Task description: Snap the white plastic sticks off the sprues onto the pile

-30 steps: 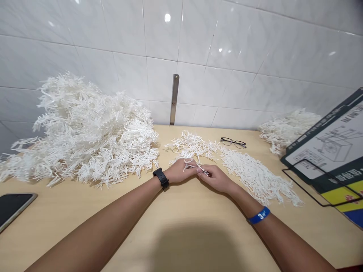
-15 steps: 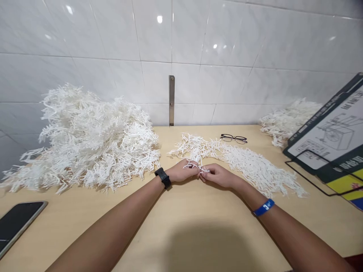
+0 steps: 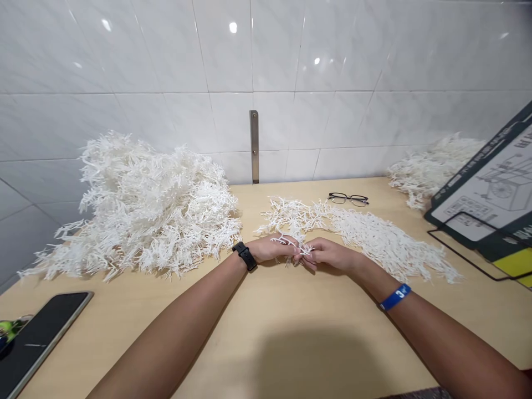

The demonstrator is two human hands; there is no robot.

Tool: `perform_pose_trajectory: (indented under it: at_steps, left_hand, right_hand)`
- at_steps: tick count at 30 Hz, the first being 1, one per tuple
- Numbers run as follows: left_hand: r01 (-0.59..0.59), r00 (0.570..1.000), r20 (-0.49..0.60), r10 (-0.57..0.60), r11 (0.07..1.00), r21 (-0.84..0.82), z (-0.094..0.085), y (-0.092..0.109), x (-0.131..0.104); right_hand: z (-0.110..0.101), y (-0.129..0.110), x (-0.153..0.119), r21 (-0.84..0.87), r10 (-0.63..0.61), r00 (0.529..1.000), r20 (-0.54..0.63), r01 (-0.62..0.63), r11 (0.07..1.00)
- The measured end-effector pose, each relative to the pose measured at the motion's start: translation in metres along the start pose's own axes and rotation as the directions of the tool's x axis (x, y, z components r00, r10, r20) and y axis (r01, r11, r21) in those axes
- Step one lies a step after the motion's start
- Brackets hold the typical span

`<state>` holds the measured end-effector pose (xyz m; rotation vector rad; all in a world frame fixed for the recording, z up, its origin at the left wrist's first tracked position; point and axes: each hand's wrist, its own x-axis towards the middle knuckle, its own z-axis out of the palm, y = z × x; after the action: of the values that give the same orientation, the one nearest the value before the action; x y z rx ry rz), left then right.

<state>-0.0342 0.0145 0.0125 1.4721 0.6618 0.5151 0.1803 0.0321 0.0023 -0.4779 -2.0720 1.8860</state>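
My left hand (image 3: pixel 274 248) and my right hand (image 3: pixel 332 255) meet over the table, fingers closed in a pinch. Between them is a small white branching sprig (image 3: pixel 306 250), thin and twig-like, which both hands grip. Some of its strands cross my left fingers. Just beyond the hands lies a loose cluster of white sprigs (image 3: pixel 291 213). It runs into a flatter, denser band of white strands (image 3: pixel 378 238) behind my right wrist. A big heap of the same white sprigs (image 3: pixel 162 205) rises on the left.
Eyeglasses (image 3: pixel 348 199) lie near the tiled wall (image 3: pixel 174 50). A phone (image 3: pixel 45 332) is on the table (image 3: pixel 224 343) at front left, beside a green object (image 3: pixel 8 331). At right stand a printed box (image 3: pixel 490 194) with a black wire frame (image 3: pixel 461 255) and another white pile (image 3: pixel 432 163).
The view has shifted slightly left, bringing more of the phone and the green object into sight. Both hands stay together on the sprig, with slight finger movement.
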Motion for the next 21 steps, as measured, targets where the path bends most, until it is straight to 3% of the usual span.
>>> perform_pose_trajectory:
  at_steps: [8,12,17,21]
  left_hand:
    - [-0.037,0.999,0.011,0.037,0.997,-0.066,0.000,-0.002,0.000]
    - [-0.102,0.991,-0.093,0.100,0.995,-0.009,0.007,-0.002,0.001]
    - [-0.096,0.932,-0.306,0.193,0.947,0.305,0.019,-0.003,0.003]
    - [0.017,0.850,-0.411,0.329,0.763,0.646,0.023,-0.006,0.004]
  right_hand:
    - [0.001,0.005,0.002,0.063,-0.043,0.999,0.002,0.043,0.997]
    - [0.000,0.004,0.002,-0.004,-0.059,0.992,-0.114,0.059,0.998]
    - [0.000,-0.003,0.003,-0.255,-0.081,0.954,-0.288,0.004,0.967]
    - [0.000,-0.002,0.004,-0.498,-0.149,0.894,-0.423,-0.092,0.862]
